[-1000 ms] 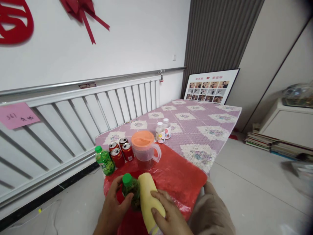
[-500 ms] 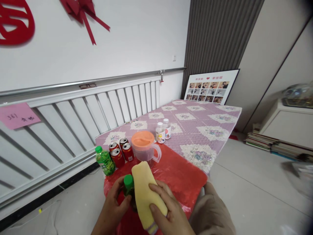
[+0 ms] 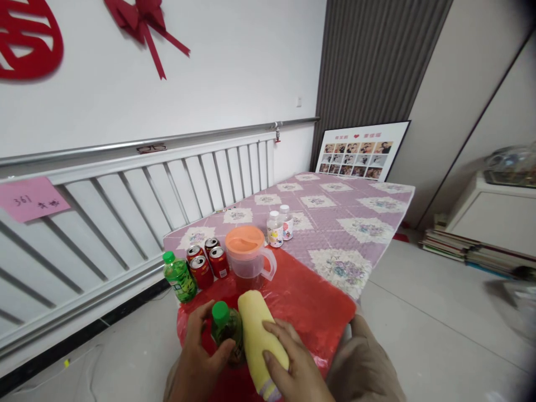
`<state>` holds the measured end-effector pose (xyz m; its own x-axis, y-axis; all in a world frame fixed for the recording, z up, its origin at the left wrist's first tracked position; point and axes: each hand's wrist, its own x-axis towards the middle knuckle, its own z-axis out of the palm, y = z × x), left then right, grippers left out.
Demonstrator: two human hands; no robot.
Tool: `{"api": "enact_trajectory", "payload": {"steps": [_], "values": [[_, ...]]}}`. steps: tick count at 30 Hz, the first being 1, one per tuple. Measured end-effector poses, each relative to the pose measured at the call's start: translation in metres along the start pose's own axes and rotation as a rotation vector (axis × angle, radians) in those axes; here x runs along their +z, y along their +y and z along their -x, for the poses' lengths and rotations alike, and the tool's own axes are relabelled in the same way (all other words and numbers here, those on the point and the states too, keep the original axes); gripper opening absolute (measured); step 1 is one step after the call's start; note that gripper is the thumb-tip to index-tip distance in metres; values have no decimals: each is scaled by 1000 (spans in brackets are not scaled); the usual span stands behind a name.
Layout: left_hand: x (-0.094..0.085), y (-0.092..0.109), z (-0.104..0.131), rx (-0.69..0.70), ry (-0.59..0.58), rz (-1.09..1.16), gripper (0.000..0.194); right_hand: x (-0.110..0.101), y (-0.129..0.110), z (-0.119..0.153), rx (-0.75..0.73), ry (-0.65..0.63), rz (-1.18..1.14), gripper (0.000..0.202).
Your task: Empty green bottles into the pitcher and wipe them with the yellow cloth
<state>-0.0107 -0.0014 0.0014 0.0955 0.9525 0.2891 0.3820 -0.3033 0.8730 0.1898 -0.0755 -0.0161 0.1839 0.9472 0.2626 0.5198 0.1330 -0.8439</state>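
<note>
Bottle [image 3: 229,328] in curled left hand [image 3: 201,352], near front edge of table [image 3: 330,204]. Yellow cloth [image 3: 257,326] gripped in right hand [image 3: 298,360], beside bottle. 4 red cans [image 3: 201,273] near left edge.

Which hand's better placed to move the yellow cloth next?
Probably the right hand: it holds the yellow cloth beside the nearer green-capped bottle, while the left hand is curled around that bottle.

Nearer green-capped bottle [image 3: 234,328] partly behind left fingers [image 3: 225,350], red wall emblem [image 3: 30,67] incomplete at picture's edge.

Cloth-covered table [image 3: 318,223], red plastic sheet [image 3: 307,298], jug [image 3: 247,267], cans [image 3: 218,263], green bottle [image 3: 180,279], jars [image 3: 275,233]
</note>
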Motion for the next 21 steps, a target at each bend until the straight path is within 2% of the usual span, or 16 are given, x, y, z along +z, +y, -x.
{"api": "enact_trajectory", "payload": {"steps": [5,8,12,17,21], "values": [[3,9,-1,-33,-39,-50,49,-11,-30,-12,-99,32,-65,38],[1,8,-2,-59,-83,28,50,-13,-35,-17,-135,-4,-84,39],[-3,-1,-5,-77,-128,118,52,-7,-18,-17,-65,-49,-52,39],[-7,-10,-9,-85,-270,234,50,4,13,-7,29,-125,0,39],[-8,-15,-9,-71,-275,295,49,5,20,-2,46,-170,17,40]]}}
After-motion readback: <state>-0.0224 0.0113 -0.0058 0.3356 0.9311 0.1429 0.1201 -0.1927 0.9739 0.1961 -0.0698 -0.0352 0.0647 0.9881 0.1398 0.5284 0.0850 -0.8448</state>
